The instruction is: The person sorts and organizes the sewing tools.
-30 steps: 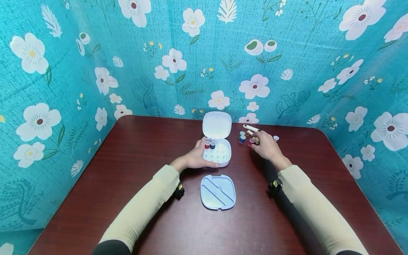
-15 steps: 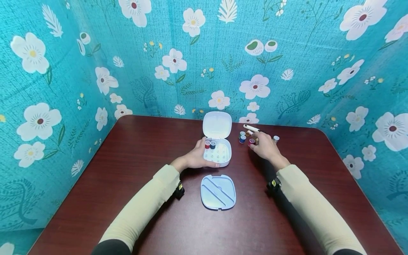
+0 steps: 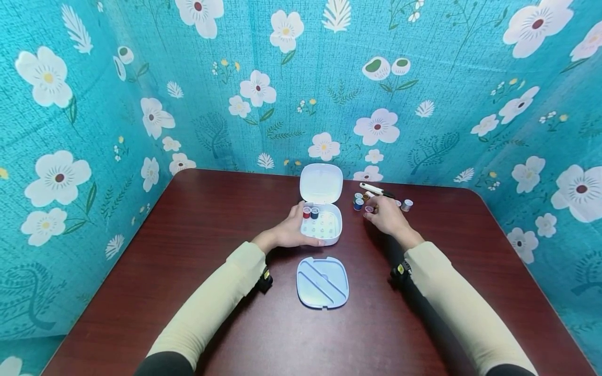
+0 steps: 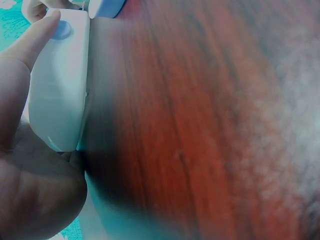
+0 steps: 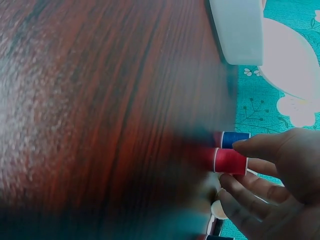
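Note:
My left hand (image 3: 288,232) holds the near left side of a white sewing box (image 3: 332,237), its thumb along the front wall in the left wrist view. The box's lid (image 3: 321,183) stands up, hinged at the back. Inside, a red spool (image 3: 307,212) and a dark spool (image 3: 314,213) sit in the back left of a pegged base. Right of the box, my right hand (image 3: 389,216) pinches a pinkish-red thread spool (image 5: 230,161) between thumb and fingers, low over the table. A blue thread spool (image 5: 236,139) is just beyond it.
More spools stand around the right hand, including a green-sided one (image 3: 358,197) and a pale one (image 3: 406,205). Behind them lies a white-handled tool (image 3: 371,188) with a dark end. A light-blue tray (image 3: 322,300) lies in front of the box. Flowered cloth (image 3: 282,94) hangs behind the table.
My right hand has shifted slightly left with the pinkish-red spool, uncovering more of the pale spool and the tool's dark end. The left hand and box have stayed put.

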Demonstrator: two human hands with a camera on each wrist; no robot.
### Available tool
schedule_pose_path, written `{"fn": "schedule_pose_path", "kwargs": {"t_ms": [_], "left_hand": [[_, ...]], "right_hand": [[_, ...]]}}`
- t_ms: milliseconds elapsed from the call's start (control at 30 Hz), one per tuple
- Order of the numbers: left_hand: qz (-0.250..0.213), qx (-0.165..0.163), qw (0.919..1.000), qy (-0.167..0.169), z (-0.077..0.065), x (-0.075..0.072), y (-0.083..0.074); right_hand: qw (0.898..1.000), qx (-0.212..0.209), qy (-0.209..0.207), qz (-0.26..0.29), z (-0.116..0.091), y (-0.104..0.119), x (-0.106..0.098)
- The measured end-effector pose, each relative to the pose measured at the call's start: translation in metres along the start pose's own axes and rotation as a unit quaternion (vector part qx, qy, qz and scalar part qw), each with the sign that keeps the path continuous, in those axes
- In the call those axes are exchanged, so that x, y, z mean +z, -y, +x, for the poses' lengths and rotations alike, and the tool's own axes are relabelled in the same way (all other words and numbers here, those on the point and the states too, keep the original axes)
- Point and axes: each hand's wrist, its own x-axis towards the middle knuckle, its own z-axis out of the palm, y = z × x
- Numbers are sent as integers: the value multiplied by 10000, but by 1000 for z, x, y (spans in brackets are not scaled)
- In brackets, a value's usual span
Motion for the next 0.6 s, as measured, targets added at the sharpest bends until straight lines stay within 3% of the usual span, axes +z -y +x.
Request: {"fn": "schedule_pose_path", "kwargs": {"t_ms": [600], "left_hand": [[-4,21,10000,-51,1,1,1]], "right_hand": [[9994,-7,-30,349,-1,1,4]]}}
